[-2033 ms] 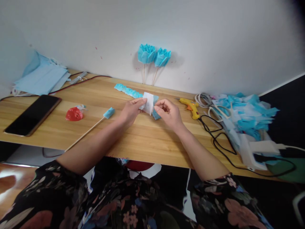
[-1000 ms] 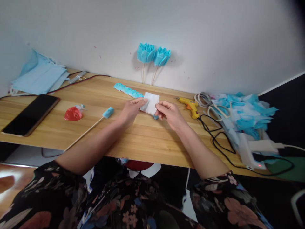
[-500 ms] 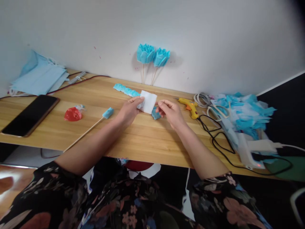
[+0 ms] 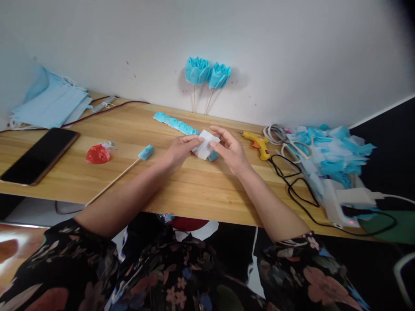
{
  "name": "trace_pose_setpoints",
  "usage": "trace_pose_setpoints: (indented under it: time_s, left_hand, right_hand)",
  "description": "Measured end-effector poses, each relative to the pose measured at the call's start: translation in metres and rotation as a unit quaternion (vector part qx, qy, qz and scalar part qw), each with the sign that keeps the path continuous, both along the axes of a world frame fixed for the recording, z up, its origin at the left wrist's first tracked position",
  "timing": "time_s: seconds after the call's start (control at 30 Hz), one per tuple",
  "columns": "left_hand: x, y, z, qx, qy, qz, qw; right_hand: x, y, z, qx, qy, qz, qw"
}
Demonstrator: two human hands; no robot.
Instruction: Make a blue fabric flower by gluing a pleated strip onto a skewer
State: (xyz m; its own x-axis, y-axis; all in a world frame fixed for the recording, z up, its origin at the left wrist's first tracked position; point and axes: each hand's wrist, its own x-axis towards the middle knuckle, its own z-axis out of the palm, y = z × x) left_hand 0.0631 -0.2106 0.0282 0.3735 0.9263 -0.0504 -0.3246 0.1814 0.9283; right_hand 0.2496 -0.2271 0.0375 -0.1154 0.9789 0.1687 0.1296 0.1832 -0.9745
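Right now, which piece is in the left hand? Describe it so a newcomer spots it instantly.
Start at the wooden table, then find the ruffled blue strip near its middle. Just right of that strip's near end, between the left hand and the right hand, is a small, flat sheet. Its visible face is plain white, unlike the blue strip.

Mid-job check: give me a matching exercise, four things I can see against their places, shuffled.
Things
1. thin white square sheet
2. yellow plastic glue gun
3. flat black rectangular phone
4. blue fabric flowers on thin sticks

Places
A. near the wooden table's left end
B. against the pale wall
C. in the bare left hand
D. beside the coiled grey cable

Pairs: 1-C, 2-D, 3-A, 4-B
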Motion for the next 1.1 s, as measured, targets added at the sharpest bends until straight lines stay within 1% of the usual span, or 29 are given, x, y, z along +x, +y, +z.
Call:
trace_pose_setpoints:
  time_s: [0.13, 0.3, 0.47, 0.57, 0.67, 0.77, 0.87, 1.0, 1.1]
  left_hand:
    - [-0.001, 0.0, 0.001, 0.015, 0.033, 0.027, 0.999]
    - [-0.005, 0.004, 0.002, 0.023, 0.034, 0.044, 0.998]
    - [-0.005, 0.006, -0.001, 0.012, 0.032, 0.039, 0.999]
    - [-0.004, 0.005, -0.001, 0.013, 0.059, 0.027, 0.998]
    - [-0.002, 0.002, -0.001, 0.038, 0.093, 0.015, 0.995]
    - [-0.001, -0.002, -0.001, 0.073, 0.126, 0.004, 0.989]
    - [0.0, -0.004, 0.0, 0.087, 0.141, 0.004, 0.986]
    - [0.002, -0.003, 0.001, 0.096, 0.128, 0.02, 0.987]
    - [0.003, -0.002, 0.001, 0.083, 0.131, 0.02, 0.988]
  right_hand:
    - [-0.002, 0.0, 0.0, -0.013, -0.004, -0.024, 1.0]
    - [-0.002, 0.001, -0.001, -0.018, 0.008, 0.002, 1.0]
    - [0.004, 0.0, 0.007, -0.005, 0.004, 0.025, 1.0]
    - [0.006, -0.001, 0.012, 0.013, 0.0, 0.023, 1.0]
    - [0.006, -0.001, 0.01, 0.015, -0.023, 0.024, 0.999]
    - [0.004, -0.001, 0.004, 0.017, -0.053, 0.004, 0.998]
    - [0.002, -0.001, 0.001, 0.032, -0.055, -0.027, 0.998]
    - [0.0, -0.001, 0.004, 0.043, -0.037, -0.063, 0.996]
    - [-0.002, -0.002, 0.008, 0.035, -0.011, -0.079, 0.996]
